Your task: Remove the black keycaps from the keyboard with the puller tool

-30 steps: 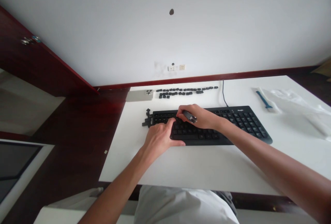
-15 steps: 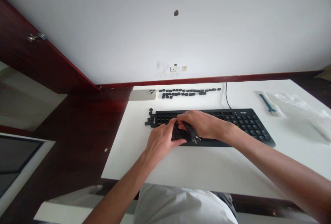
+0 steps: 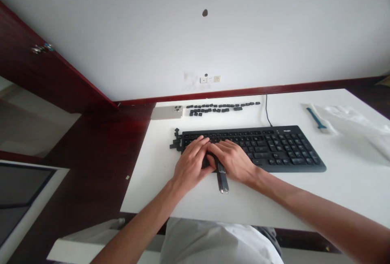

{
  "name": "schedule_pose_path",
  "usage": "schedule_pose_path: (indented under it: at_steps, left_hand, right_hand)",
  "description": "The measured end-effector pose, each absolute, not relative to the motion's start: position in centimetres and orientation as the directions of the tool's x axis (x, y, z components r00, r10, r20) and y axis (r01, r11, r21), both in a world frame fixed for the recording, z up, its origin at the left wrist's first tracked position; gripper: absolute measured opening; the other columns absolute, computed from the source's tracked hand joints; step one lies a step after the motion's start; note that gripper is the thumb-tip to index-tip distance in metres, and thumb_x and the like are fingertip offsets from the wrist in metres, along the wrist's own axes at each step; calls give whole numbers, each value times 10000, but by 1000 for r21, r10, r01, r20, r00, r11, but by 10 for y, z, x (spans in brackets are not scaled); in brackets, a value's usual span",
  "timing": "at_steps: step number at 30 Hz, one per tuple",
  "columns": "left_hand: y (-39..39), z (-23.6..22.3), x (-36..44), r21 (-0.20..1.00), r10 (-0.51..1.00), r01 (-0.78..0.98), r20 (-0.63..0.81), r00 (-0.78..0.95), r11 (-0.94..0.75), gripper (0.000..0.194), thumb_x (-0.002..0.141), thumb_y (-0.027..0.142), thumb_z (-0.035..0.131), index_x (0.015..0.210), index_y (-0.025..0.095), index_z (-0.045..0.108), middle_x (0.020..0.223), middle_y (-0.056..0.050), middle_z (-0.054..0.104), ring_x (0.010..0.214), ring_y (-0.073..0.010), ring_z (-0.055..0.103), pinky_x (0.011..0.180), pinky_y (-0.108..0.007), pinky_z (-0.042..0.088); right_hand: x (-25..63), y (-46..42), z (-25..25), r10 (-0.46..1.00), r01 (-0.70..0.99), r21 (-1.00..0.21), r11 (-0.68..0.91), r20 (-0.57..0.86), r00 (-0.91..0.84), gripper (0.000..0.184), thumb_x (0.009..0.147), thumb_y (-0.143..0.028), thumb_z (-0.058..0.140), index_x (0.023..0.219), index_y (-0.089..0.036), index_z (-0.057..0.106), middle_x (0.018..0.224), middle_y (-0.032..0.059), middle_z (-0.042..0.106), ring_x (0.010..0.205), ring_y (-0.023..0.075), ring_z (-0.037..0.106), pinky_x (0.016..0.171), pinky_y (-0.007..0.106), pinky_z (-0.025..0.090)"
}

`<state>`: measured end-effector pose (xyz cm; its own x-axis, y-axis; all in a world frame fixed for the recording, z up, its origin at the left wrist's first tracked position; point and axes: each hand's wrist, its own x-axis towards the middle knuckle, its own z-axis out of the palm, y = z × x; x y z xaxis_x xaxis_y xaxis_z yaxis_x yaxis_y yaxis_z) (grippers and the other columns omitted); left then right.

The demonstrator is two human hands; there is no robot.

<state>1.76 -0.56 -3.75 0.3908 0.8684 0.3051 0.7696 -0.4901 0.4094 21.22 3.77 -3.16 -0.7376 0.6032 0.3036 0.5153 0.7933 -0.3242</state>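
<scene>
A black full-size keyboard (image 3: 274, 146) lies on the white table (image 3: 274, 203), with both my hands over its left half. My left hand (image 3: 191, 164) rests its spread fingers on the keys. My right hand (image 3: 231, 159) lies beside it and grips a dark, metal-ended tool (image 3: 222, 180), which juts past the keyboard's front edge towards me. A small heap of black keycaps (image 3: 175, 142) sits against the keyboard's left end. Further back, more keycaps (image 3: 222, 109) lie in loose rows next to a silver smartphone (image 3: 167, 112).
Behind the keyboard a black cable (image 3: 267, 111) runs to the wall. At the right, a blue-handled tool (image 3: 317, 118) lies by a clear plastic sheet (image 3: 356, 130). A dark red wooden surface (image 3: 91, 142) adjoins the table's left edge.
My right hand has moved towards me and left, and the tool has swung from pointing right to pointing towards me, past the keyboard's front edge. My hands now lie side by side.
</scene>
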Motion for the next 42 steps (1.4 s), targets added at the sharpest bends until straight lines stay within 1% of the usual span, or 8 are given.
schedule_pose_path:
  at_steps: [3,7,10,15,20,30,36,42]
  left_hand:
    - [-6,-43,17,400,865,770,294,406,-497,523,946,235,593,1461,182,520,1559,-86,532,1502,-245,425,1266,-431,382]
    - [-6,-44,17,370,857,776,296,422,-510,517,973,212,534,1488,183,506,1570,-81,522,1489,-237,450,1273,-445,376]
    - [-5,-43,17,363,855,776,282,435,-515,550,963,209,554,1507,164,489,1573,-99,515,1497,-247,439,1275,-449,375]
    - [-4,-43,16,350,841,767,284,461,-538,595,943,209,600,1519,141,467,1572,-134,510,1484,-265,458,1263,-478,387]
    - [-5,-44,17,337,831,765,317,457,-549,582,944,211,623,1502,121,482,1545,-151,538,1469,-264,479,1256,-469,399]
    - [-4,-41,17,386,844,752,282,456,-535,572,942,234,659,1483,142,499,1551,-129,537,1472,-257,475,1261,-474,387]
    - [-5,-42,17,395,844,747,303,443,-534,564,943,234,654,1482,155,507,1552,-123,537,1466,-261,482,1260,-477,387]
    - [-5,-46,16,405,842,740,302,446,-537,559,957,225,630,1500,206,498,1565,-85,528,1479,-259,465,1255,-489,391]
  right_hand:
    - [212,39,-29,581,492,-326,807,296,-758,212,1055,-241,443,880,-201,556,812,40,650,703,186,494,723,338,302]
    - [213,41,-25,574,480,-340,808,272,-773,146,981,-185,540,837,-200,555,817,35,658,694,179,495,710,336,292]
    - [212,41,-26,565,472,-338,814,275,-778,127,947,-144,566,831,-197,561,834,34,660,712,182,507,728,333,305]
    - [213,40,-33,531,448,-295,844,340,-776,167,988,-131,519,843,-193,574,839,33,640,723,189,498,761,327,333]
    - [214,41,-36,521,440,-287,851,350,-778,187,994,-123,526,826,-194,565,818,28,617,735,193,497,773,324,340]
    - [214,39,-36,507,410,-311,857,372,-778,225,1016,-131,490,813,-192,565,827,35,616,734,196,493,761,323,337]
    - [214,39,-36,506,411,-307,859,380,-774,251,1017,-112,471,797,-193,560,814,33,613,734,193,492,761,319,337]
    - [215,38,-36,481,386,-295,874,420,-769,262,1010,-100,471,779,-194,551,795,30,607,717,190,475,745,319,327]
